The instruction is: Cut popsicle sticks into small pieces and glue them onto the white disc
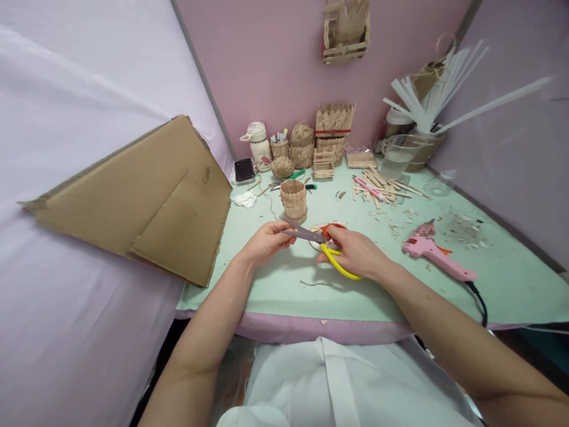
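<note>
My right hand (351, 252) holds scissors (309, 235) with one yellow and one red-orange handle, their blades parted and pointing left. Near the blade tips is my left hand (269, 242), its fingers closed in a pinch; what they grip is too small to make out. Just behind the blades stands a small round cup made of wooden sticks (293, 201). A white round item partly shows beneath the scissors. On the green tabletop (275, 293) in front of my hands lies a thin piece of twine (322, 284).
A pink glue gun (438, 258) with a black cord lies right. Behind it are wooden sticks (384, 184) and a plastic cup (402, 157). Twine balls (282, 167), a bottle (259, 148) and a phone (244, 171) stand or lie at the back. Cardboard (146, 201) leans left.
</note>
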`<state>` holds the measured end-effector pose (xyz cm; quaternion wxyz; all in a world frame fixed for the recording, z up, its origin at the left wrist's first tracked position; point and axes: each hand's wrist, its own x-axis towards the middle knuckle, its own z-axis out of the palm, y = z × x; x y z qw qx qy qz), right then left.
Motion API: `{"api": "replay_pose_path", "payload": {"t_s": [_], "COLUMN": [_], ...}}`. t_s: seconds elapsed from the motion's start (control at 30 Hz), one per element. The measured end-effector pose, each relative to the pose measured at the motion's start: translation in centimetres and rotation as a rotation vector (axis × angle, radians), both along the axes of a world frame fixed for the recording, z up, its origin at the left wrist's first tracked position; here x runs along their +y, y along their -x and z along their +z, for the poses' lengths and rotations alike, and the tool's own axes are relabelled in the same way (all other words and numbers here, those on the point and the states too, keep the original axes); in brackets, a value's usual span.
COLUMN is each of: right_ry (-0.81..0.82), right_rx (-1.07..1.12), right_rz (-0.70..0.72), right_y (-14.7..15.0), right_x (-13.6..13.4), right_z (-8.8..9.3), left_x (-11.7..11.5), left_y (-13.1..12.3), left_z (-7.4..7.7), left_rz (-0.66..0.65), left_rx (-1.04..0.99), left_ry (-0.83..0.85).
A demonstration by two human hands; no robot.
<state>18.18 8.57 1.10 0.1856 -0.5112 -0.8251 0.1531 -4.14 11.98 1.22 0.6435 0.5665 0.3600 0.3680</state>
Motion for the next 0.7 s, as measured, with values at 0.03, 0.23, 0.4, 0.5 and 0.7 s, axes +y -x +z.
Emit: {"api": "replay_pose_path", "payload": {"t_s": [0.03,0.23,0.4,0.5,0.7], "right_ry": [0.023,0.129,0.163,0.207,0.212], "right_rx": [-0.001,-0.009,-0.022,-0.014,0.031], "right_rz": [0.006,0.094,0.112,0.146,0.116], "right_y": [-0.1,-0.3,-0.8,-1.0,-0.9], "right_x": [0.0,-0.2,-0.5,-0.8,-0.9], "right_z": [0.1,0.5,0.7,1.0,1.1], "left_x": [0.1,0.5,0.3,0.0,0.0], "left_y": [0.1,0.9,1.1,1.1,1.0], "left_z": [0.0,-0.1,0.5,1.1,0.9], "left_rz": [-0.01,-0.112,-0.173,-0.248,-0.24], "left_rx": [0.017,0.166,0.222,0.258,0.214], "left_ry": [0.002,0.017,0.032,-0.012,-0.037]}}
